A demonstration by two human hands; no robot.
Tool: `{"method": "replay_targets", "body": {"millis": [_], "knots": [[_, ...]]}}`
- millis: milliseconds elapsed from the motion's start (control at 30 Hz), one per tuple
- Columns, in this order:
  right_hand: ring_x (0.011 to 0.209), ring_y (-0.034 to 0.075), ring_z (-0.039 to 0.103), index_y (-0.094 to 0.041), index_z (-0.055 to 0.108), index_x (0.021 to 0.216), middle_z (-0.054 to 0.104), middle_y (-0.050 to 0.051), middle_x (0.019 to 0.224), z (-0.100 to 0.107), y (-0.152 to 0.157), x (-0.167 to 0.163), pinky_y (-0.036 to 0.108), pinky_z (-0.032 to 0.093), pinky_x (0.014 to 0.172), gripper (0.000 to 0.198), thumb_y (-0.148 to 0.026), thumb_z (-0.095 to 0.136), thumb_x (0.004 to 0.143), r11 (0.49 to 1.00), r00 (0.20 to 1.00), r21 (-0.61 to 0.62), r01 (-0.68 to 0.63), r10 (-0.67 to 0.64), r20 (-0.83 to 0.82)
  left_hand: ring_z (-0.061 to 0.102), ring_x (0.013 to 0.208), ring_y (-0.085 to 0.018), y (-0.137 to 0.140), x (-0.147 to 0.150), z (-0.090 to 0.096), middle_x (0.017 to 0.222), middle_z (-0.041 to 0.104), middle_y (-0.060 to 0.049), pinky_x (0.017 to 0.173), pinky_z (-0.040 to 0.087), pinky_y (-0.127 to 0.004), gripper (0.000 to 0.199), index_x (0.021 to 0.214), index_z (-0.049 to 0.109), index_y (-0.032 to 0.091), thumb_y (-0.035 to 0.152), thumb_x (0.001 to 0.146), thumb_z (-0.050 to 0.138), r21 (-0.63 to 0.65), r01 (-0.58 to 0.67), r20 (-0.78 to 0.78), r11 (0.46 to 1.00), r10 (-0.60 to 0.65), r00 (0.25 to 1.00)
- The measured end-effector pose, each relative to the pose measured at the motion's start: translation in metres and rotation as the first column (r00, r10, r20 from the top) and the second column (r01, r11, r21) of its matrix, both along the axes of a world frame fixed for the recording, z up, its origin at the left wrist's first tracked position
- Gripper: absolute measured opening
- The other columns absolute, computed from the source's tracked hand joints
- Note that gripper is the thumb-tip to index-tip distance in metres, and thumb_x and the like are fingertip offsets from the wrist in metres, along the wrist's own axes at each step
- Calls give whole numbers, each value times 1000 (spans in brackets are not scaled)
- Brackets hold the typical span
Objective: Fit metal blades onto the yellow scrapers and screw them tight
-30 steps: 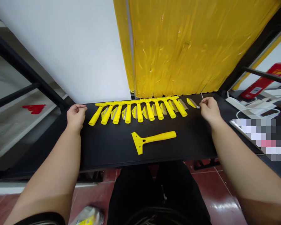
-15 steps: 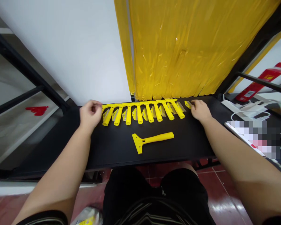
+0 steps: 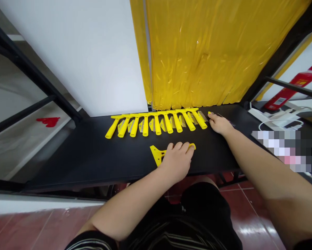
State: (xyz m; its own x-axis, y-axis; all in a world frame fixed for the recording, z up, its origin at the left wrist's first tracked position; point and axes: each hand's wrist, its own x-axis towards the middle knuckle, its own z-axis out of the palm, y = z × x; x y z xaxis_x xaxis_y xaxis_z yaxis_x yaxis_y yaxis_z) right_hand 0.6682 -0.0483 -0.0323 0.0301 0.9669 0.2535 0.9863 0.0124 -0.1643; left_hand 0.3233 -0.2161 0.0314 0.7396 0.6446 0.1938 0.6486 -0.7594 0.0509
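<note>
Left hand nearer — half-curled over yellow scraper, axis nine-to-three; right hand, two o'clock, part-closed at yellow piece (both holds unclear).

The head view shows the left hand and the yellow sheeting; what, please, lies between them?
In the head view, a row of yellow handles and black tabletop lie between the left hand and yellow sheeting.

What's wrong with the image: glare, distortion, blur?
Head view: glare on the red floor tiles at lower right, small highlights on the yellow sheeting; head view: rack posts splay, like wide-angle distortion; head view: pixelation masks most of the flat object at right; head view: left hand shows no heavy motion blur, but fine detail on the yellow handles is soft.
</note>
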Motion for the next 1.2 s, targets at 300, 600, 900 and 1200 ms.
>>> {"method": "replay_targets", "body": {"millis": [300,600,900,1200], "knots": [[148,34,55,-14,59,154,60,14,157,-13,-102,-12,51,42,127,57,-32,42,103,999,999,27,-30,30,-12,58,142,-20,-28,-64,-17,151,66,-2,135,9,-61,59,154,50,28,2,101,42,-80,157,173,984,-141,975],[151,35,50,-17,52,159,55,17,160,-8,-191,-99,60,43,125,54,-28,43,107,971,972,120,-207,219,-88,57,145,-22,-47,-122,-10,136,75,-1,136,17,-61,46,133,66,31,6,101,44,-177,160,338,971,-93,937],[155,31,45,-26,48,163,50,11,166,12,-187,-159,62,39,128,58,-20,46,105,861,832,71,-503,505,-230,71,108,-20,-40,-135,3,107,73,-3,134,29,-54,22,113,69,27,19,102,53,-339,158,378,927,-19,926],[141,32,60,-24,72,131,63,14,150,28,-167,-158,56,50,120,33,-25,52,105,888,803,174,-425,459,-381,68,113,-19,-19,-163,24,129,62,-6,95,59,-32,38,120,69,29,8,96,47,-397,91,263,913,18,965]]}}
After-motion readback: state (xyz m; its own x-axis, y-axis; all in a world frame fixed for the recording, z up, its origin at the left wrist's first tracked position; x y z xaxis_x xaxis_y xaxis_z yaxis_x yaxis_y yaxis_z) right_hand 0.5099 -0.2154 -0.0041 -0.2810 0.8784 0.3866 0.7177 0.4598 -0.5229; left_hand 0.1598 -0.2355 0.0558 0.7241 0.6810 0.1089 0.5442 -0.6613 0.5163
